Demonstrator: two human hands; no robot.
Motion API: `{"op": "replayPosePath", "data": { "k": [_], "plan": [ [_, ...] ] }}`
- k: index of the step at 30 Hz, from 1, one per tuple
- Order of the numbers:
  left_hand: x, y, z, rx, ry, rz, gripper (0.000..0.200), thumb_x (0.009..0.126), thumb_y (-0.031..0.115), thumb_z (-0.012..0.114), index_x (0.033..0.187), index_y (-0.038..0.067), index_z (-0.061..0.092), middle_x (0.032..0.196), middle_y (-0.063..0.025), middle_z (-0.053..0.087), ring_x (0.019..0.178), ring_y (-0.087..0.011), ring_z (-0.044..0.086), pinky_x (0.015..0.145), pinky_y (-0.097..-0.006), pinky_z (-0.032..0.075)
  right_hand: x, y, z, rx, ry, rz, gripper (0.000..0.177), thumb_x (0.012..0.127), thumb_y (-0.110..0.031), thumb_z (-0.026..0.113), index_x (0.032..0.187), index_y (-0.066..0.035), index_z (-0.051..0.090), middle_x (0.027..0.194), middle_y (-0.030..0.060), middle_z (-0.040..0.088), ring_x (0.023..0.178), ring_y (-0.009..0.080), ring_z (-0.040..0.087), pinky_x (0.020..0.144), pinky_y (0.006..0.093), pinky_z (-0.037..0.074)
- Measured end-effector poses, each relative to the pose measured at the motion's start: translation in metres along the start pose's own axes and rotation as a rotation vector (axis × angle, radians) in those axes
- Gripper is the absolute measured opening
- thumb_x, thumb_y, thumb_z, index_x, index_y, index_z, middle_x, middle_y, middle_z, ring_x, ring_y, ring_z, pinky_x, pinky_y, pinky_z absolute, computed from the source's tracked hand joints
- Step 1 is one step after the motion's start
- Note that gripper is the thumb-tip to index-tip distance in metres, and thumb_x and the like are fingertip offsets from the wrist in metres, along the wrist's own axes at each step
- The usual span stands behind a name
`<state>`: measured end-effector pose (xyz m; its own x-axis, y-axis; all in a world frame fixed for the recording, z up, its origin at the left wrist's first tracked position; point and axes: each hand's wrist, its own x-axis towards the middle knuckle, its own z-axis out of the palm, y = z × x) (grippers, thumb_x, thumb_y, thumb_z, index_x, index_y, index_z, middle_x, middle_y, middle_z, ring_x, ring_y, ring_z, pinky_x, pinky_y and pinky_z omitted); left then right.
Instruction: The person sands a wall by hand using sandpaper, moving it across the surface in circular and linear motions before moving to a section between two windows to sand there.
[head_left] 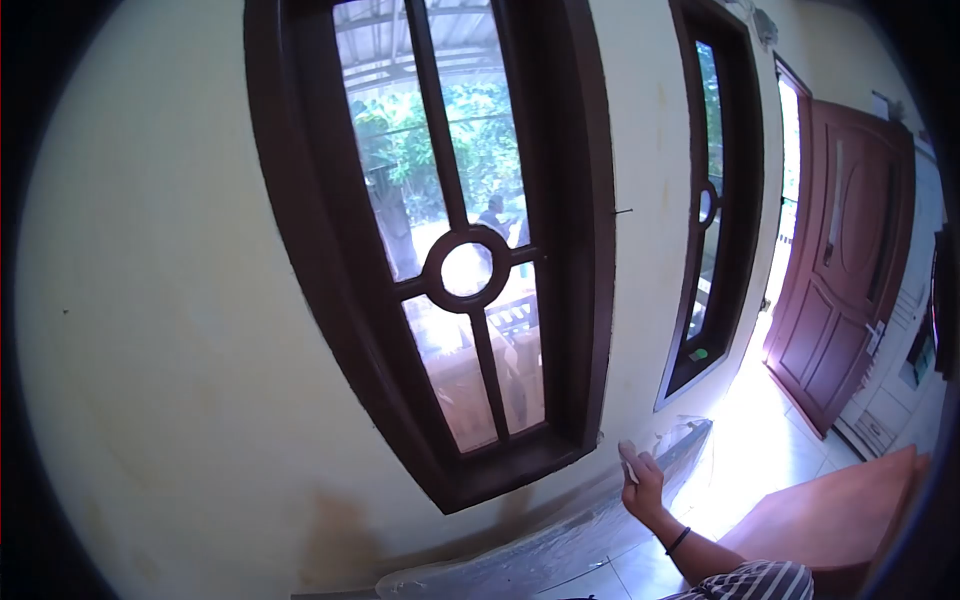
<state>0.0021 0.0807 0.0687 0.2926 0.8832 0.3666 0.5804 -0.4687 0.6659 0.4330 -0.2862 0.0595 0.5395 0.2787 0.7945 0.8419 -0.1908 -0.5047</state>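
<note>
My right hand reaches up from the lower right, a dark band round its wrist and a striped sleeve behind it. Its fingers are closed on a small greyish piece, whose kind I cannot tell. The hand is close to the cream wall, just right of the lower corner of a dark brown window frame. Out of sight is my left hand.
Clear plastic sheeting lies along the foot of the wall. A narrower window and an open brown door stand farther right. A brown wooden panel rises beside my forearm above the pale tiles.
</note>
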Motion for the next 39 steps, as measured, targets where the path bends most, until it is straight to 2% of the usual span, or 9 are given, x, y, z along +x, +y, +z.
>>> {"op": "replayPosePath", "data": {
  "k": [11, 18, 24, 25, 27, 30, 32, 33, 39],
  "plan": [
    [0.033, -0.029, 0.099, -0.146, -0.582, 0.195, 0.048, 0.096, 0.032, 0.072, 0.133, 0.003, 0.066, 0.123, -0.0146, 0.071, 0.114, -0.0256, 0.065, 0.101, -0.0399, 0.050, -0.075, -0.104, 0.094, 0.045, 0.076, 0.175, 0.044, 0.089, 0.012, 0.062, 0.129, -0.004, 0.069, 0.092, 0.0184, 0.065, 0.081, 0.0358, 0.065, 0.073, 0.0387, 0.052],
    [-0.012, -0.146, 0.152, -0.106, -1.042, 0.092, 0.048, 0.097, 0.033, 0.072, 0.133, 0.003, 0.066, 0.122, -0.0142, 0.071, 0.113, -0.0248, 0.065, 0.100, -0.0393, 0.050, -0.116, -0.187, 0.116, 0.019, 0.005, 0.237, 0.043, 0.090, 0.010, 0.064, 0.130, -0.005, 0.069, 0.092, 0.0190, 0.065, 0.078, 0.0349, 0.064, 0.069, 0.0371, 0.052],
    [-0.099, -0.254, 0.163, -0.190, -1.380, -0.015, 0.048, 0.097, 0.033, 0.072, 0.133, 0.003, 0.067, 0.122, -0.0139, 0.071, 0.113, -0.0241, 0.066, 0.100, -0.0388, 0.051, -0.152, -0.181, 0.081, -0.120, 0.089, 0.359, 0.048, 0.089, 0.010, 0.065, 0.134, -0.007, 0.067, 0.081, 0.0167, 0.055, 0.071, 0.0334, 0.058, 0.066, 0.0391, 0.049],
    [-0.104, -0.256, 0.165, -0.220, -1.390, -0.033, 0.048, 0.097, 0.033, 0.072, 0.133, 0.003, 0.067, 0.122, -0.0139, 0.071, 0.113, -0.0240, 0.066, 0.100, -0.0387, 0.051, -0.156, -0.178, 0.078, -0.149, 0.130, 0.377, 0.050, 0.088, 0.010, 0.065, 0.134, -0.008, 0.068, 0.080, 0.0168, 0.054, 0.071, 0.0338, 0.057, 0.066, 0.0400, 0.048],
    [-0.089, -0.159, 0.152, -0.285, -1.332, -0.072, 0.047, 0.098, 0.037, 0.071, 0.128, 0.001, 0.068, 0.110, -0.0102, 0.075, 0.100, -0.0174, 0.069, 0.092, -0.0344, 0.054, -0.148, -0.179, 0.062, -0.161, 0.208, 0.425, 0.048, 0.089, 0.009, 0.066, 0.134, -0.007, 0.068, 0.081, 0.0170, 0.056, 0.071, 0.0335, 0.058, 0.066, 0.0391, 0.049],
    [-0.093, -0.116, 0.182, -0.245, -1.593, 0.052, 0.042, 0.099, 0.033, 0.070, 0.127, 0.001, 0.068, 0.108, -0.0078, 0.075, 0.096, -0.0180, 0.069, 0.092, -0.0360, 0.054, -0.149, -0.168, 0.039, -0.189, 0.289, 0.458, 0.045, 0.090, 0.009, 0.066, 0.133, -0.006, 0.068, 0.082, 0.0171, 0.058, 0.070, 0.0329, 0.058, 0.066, 0.0378, 0.049],
    [-0.153, -0.206, 0.249, -0.272, -1.955, -0.277, 0.036, 0.101, 0.033, 0.064, 0.120, 0.004, 0.071, 0.105, -0.0091, 0.076, 0.092, -0.0230, 0.070, 0.087, -0.0402, 0.055, -0.151, -0.150, 0.019, -0.218, 0.298, 0.463, 0.044, 0.090, 0.009, 0.066, 0.132, -0.005, 0.068, 0.082, 0.0168, 0.059, 0.070, 0.0322, 0.058, 0.065, 0.0375, 0.049],
    [-0.170, -0.197, 0.254, -0.234, -2.111, -0.442, 0.034, 0.102, 0.033, 0.061, 0.117, 0.005, 0.073, 0.104, -0.0098, 0.076, 0.090, -0.0255, 0.071, 0.085, -0.0422, 0.056, -0.154, -0.141, 0.008, -0.238, 0.286, 0.462, 0.043, 0.090, 0.009, 0.066, 0.131, -0.005, 0.068, 0.082, 0.0166, 0.059, 0.069, 0.0317, 0.058, 0.065, 0.0375, 0.049],
    [-0.215, -0.126, 0.318, 0.187, -1.827, 0.176, 0.036, 0.099, 0.032, 0.057, 0.114, 0.004, 0.074, 0.114, -0.0197, 0.073, 0.100, -0.0370, 0.070, 0.091, -0.0505, 0.053, -0.134, -0.052, -0.081, -0.294, 0.361, 0.446, 0.043, 0.091, 0.012, 0.062, 0.131, -0.001, 0.068, 0.093, 0.0190, 0.068, 0.075, 0.0308, 0.062, 0.070, 0.0354, 0.052]
  ]
}}
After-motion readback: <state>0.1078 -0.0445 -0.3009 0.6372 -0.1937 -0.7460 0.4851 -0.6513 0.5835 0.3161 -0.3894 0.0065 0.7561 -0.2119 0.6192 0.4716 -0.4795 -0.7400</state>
